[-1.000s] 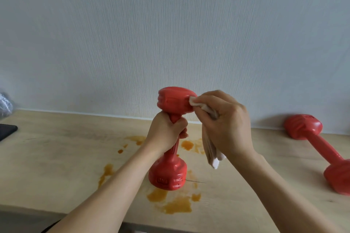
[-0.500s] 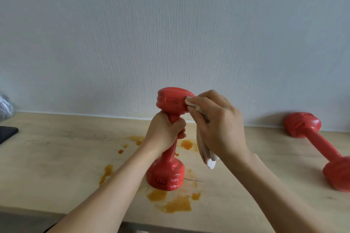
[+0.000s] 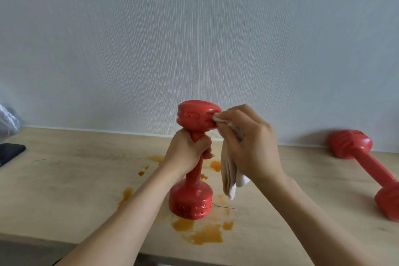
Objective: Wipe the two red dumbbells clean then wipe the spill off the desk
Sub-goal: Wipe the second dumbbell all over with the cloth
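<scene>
Orange spill (image 3: 200, 235): pooled on the wooden desk (image 3: 64, 190) at its near edge, not yet wiped. Held dumbbell (image 3: 194, 157): upright over the spill, left hand (image 3: 186, 150) clenched round the shaft, apparently to present its upper head. Cloth (image 3: 230, 170): pinched in the right hand (image 3: 252, 144), pressed against that head, tail hanging. Second dumbbell (image 3: 364, 166): lying far right by the wall, awaiting its turn.

Held red dumbbell (image 3: 195, 158), upright: raised lettering on the side of the top head and raised characters on the side of the bottom head, both too blurred to read. No other text, label or number legible.
</scene>
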Available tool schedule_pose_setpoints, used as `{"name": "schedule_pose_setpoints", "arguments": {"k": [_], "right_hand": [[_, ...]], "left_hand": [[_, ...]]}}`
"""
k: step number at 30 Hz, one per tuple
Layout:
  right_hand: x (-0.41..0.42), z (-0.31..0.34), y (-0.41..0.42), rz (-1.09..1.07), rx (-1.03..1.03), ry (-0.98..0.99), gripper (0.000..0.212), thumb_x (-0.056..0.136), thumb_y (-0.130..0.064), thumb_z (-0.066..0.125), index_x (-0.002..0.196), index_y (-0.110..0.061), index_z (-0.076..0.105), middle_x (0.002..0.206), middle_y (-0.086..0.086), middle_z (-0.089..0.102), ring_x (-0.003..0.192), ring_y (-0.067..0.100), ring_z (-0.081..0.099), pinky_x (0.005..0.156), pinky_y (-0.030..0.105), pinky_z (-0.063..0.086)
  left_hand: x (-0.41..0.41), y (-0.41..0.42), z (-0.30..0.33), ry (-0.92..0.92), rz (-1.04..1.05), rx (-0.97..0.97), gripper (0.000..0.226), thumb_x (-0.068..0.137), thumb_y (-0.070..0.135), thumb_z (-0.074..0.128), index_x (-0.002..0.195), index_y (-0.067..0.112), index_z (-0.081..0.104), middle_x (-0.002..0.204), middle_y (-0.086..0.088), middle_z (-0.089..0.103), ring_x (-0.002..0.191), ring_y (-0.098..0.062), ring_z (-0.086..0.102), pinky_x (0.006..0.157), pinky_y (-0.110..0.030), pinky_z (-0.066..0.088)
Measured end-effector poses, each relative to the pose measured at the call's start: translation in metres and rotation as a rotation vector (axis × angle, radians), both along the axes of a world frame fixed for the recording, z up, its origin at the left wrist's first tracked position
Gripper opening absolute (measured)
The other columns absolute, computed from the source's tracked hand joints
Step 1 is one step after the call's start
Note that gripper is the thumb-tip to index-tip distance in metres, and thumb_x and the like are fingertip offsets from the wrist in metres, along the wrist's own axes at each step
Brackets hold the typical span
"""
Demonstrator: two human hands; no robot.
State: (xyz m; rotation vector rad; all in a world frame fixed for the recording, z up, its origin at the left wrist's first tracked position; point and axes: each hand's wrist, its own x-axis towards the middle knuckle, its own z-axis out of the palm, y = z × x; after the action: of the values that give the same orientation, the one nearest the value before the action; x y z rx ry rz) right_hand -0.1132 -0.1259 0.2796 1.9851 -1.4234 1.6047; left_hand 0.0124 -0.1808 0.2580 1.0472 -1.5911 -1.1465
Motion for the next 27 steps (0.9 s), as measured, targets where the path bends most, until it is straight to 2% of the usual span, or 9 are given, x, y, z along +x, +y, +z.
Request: {"name": "schedule_pose_setpoints", "arguments": {"k": [3, 6, 9, 11, 15, 19, 22, 24, 27], "right_hand": [[0.011, -0.002, 0.003, -0.049, -0.086, 0.158, 0.011, 0.087, -0.017, 0.062, 0.092, -0.015, 0.072, 0.091, -0.001, 0.066, 0.076, 0.023, 0.063, 0.058, 0.036, 0.050], [0.001, -0.006, -0.001, -0.002, -0.025, 0.048, 0.011, 0.086, -0.016, 0.062, 0.091, -0.015, 0.071, 0.091, -0.003, 0.066, 0.079, 0.021, 0.064, 0.060, 0.038, 0.052], [-0.012, -0.010, -0.004, 0.005, 0.038, -0.052, 0.009, 0.084, -0.017, 0.062, 0.088, -0.015, 0.070, 0.088, -0.006, 0.066, 0.077, 0.018, 0.064, 0.062, 0.041, 0.052], [-0.007, -0.008, -0.002, 0.003, 0.018, -0.015, 0.010, 0.085, -0.018, 0.062, 0.089, -0.015, 0.071, 0.089, -0.005, 0.067, 0.077, 0.020, 0.064, 0.062, 0.040, 0.052], [0.008, -0.004, 0.002, 0.024, -0.037, 0.071, 0.014, 0.087, -0.021, 0.059, 0.091, -0.016, 0.072, 0.093, -0.004, 0.066, 0.080, 0.021, 0.063, 0.064, 0.037, 0.051], [-0.010, -0.010, -0.002, 0.033, 0.027, -0.079, 0.008, 0.083, -0.015, 0.063, 0.087, -0.015, 0.070, 0.089, -0.010, 0.064, 0.080, 0.010, 0.063, 0.066, 0.037, 0.052], [-0.013, -0.014, -0.003, 0.059, 0.063, -0.120, 0.008, 0.082, -0.012, 0.065, 0.086, -0.017, 0.070, 0.087, -0.016, 0.063, 0.081, 0.003, 0.062, 0.070, 0.030, 0.052], [-0.011, -0.016, -0.004, 0.083, 0.131, -0.209, 0.010, 0.082, -0.009, 0.066, 0.085, -0.018, 0.069, 0.087, -0.017, 0.063, 0.081, 0.000, 0.061, 0.073, 0.026, 0.050], [-0.009, -0.016, -0.005, 0.069, 0.142, -0.284, 0.011, 0.081, -0.007, 0.066, 0.084, -0.017, 0.069, 0.087, -0.015, 0.064, 0.082, 0.000, 0.061, 0.074, 0.027, 0.049]], "left_hand": [[-0.001, 0.003, 0.002, -0.007, 0.014, -0.031, 0.020, 0.087, -0.001, 0.053, 0.069, -0.006, 0.060, 0.052, -0.007, 0.055, 0.043, -0.008, 0.055, 0.050, -0.019, 0.049], [0.000, 0.001, -0.001, 0.017, 0.005, -0.026, 0.025, 0.085, -0.003, 0.051, 0.061, 0.002, 0.057, 0.048, -0.001, 0.054, 0.044, -0.011, 0.055, 0.060, -0.031, 0.057], [0.001, -0.002, -0.003, 0.029, -0.031, -0.009, 0.030, 0.085, -0.002, 0.053, 0.057, 0.007, 0.056, 0.047, 0.002, 0.055, 0.046, -0.013, 0.057, 0.070, -0.040, 0.059], [0.002, -0.003, -0.003, 0.032, -0.027, -0.004, 0.027, 0.085, -0.002, 0.052, 0.059, 0.005, 0.057, 0.047, 0.001, 0.055, 0.046, -0.013, 0.057, 0.067, -0.038, 0.058], [0.000, -0.001, 0.001, 0.012, -0.016, -0.030, 0.017, 0.083, 0.002, 0.056, 0.070, -0.007, 0.061, 0.052, -0.006, 0.056, 0.045, -0.010, 0.055, 0.054, -0.023, 0.051], [0.002, -0.005, -0.004, 0.031, -0.073, -0.012, 0.028, 0.086, -0.001, 0.053, 0.059, 0.007, 0.057, 0.047, 0.002, 0.055, 0.046, -0.012, 0.055, 0.072, -0.042, 0.057], [0.005, -0.005, -0.006, 0.052, -0.114, 0.000, 0.037, 0.088, -0.001, 0.054, 0.055, 0.014, 0.059, 0.048, 0.002, 0.056, 0.048, -0.012, 0.057, 0.079, -0.046, 0.056], [0.008, -0.003, -0.004, 0.094, -0.144, 0.016, 0.032, 0.088, -0.003, 0.054, 0.058, 0.009, 0.058, 0.049, 0.001, 0.054, 0.048, -0.012, 0.056, 0.074, -0.041, 0.056], [0.009, 0.002, -0.001, 0.138, -0.178, 0.035, 0.031, 0.086, -0.005, 0.055, 0.058, 0.008, 0.057, 0.048, -0.001, 0.052, 0.047, -0.012, 0.053, 0.058, -0.027, 0.051]]}}
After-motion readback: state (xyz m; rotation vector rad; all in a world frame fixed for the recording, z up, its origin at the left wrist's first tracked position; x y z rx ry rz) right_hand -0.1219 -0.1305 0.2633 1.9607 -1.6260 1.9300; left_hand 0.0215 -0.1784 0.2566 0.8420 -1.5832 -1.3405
